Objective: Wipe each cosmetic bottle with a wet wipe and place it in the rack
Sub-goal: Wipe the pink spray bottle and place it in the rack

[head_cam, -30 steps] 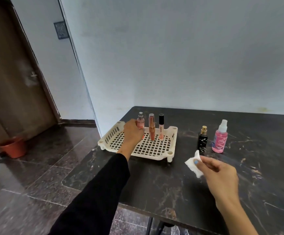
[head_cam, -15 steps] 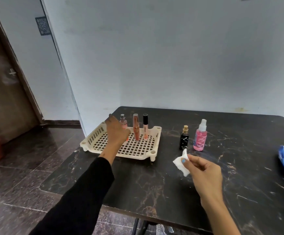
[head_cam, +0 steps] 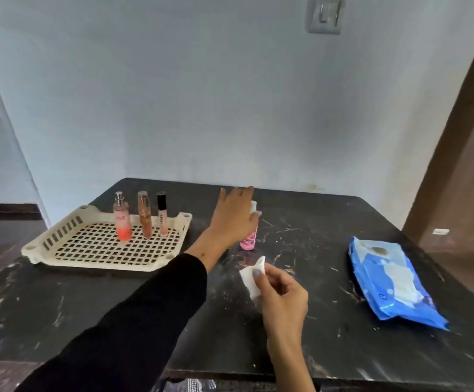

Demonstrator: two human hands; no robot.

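Two hands divide the work: the right hand (head_cam: 282, 298) pinches a folded white wet wipe (head_cam: 252, 278) above the dark marble table (head_cam: 117, 306), while the left hand (head_cam: 234, 216), fingers spread and grasping nothing, reaches over the pink spray bottle (head_cam: 249, 241) standing there. Three slim bottles already stand in the cream lattice plastic rack (head_cam: 60, 247). Next, I judge, comes closing round the pink bottle and lifting it to the wipe.

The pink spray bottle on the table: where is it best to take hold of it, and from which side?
Probably around its body, below the white nozzle. The pink spray bottle stands upright on the table, so a side grip suits it. Come from the left, as the left hand reaches with open fingers; the right hand pinches the wipe.
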